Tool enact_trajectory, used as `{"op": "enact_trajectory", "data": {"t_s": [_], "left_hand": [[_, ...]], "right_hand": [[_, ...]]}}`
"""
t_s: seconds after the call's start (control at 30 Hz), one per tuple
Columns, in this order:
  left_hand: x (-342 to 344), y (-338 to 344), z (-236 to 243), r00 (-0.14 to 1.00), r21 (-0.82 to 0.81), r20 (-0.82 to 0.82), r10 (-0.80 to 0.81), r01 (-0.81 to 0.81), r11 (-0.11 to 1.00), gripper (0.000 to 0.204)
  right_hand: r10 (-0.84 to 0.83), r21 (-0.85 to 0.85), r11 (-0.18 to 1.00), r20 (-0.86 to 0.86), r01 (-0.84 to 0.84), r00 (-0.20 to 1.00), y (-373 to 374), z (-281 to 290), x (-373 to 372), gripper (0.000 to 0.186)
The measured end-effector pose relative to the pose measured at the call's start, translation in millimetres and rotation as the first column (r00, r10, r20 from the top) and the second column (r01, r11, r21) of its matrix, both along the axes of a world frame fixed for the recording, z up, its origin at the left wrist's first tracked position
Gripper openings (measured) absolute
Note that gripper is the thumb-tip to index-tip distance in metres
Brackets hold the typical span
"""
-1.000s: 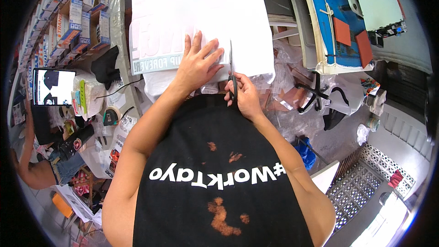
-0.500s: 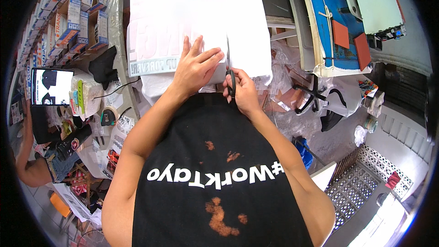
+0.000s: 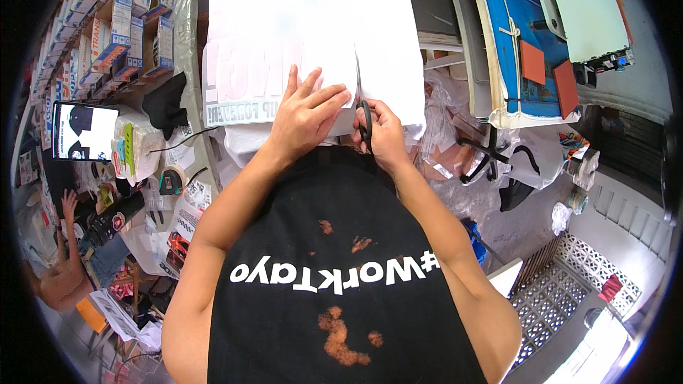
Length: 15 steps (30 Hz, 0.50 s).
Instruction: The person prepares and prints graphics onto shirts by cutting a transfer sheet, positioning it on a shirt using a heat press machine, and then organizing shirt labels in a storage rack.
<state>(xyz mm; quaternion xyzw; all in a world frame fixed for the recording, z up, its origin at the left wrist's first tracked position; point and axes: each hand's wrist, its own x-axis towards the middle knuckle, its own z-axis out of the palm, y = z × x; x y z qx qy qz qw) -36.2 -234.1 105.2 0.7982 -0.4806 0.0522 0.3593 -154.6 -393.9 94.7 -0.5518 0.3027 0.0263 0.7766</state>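
- Right hand (image 3: pixel 384 135) of mine is closed round the black handles of the scissors (image 3: pixel 366 128), their blades pointing away from me at the slit in the sheet
- Left hand (image 3: pixel 302 115) lies open on the sheet, fingers outstretched, their tips just left of the slit; I cannot tell what my thumb is doing
- White sheet (image 3: pixel 249 28) with pale pink and grey print spreads in front of my black shirt (image 3: pixel 334 227), the slit running away from me, to the right of the print
- Tape measure (image 3: pixel 171 182) to my left, near my forearm
- Black cloth (image 3: pixel 166 107) beyond it, left of the sheet
- Lit screen (image 3: pixel 86 131) farther left, a co-worker's hand (image 3: pixel 69 205) raised near it
- Boxes (image 3: pixel 112 32) stacked at the far left
- Blue board (image 3: pixel 509 21) at the far right, well apart from my hands
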Motion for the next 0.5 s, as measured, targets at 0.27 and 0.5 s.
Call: {"op": "enact_trajectory", "data": {"t_s": [0.27, 0.5], "left_hand": [[1.0, -0.5, 9.5, 0.997, -0.119, -0.066, -0.028, 0.020, 0.993, 0.028], [-4.9, 3.1, 24.9, 0.996, -0.168, -0.082, -0.026, 0.012, 0.986, 0.027]], "right_hand": [[-0.038, 0.016, 0.999, -0.011, 0.038, 0.999, 4.0, 9.0, 15.8, 0.037], [-0.075, -0.003, 0.997, 0.002, 0.075, 0.997, -1.7, 11.3, 35.9, 0.030]]}}
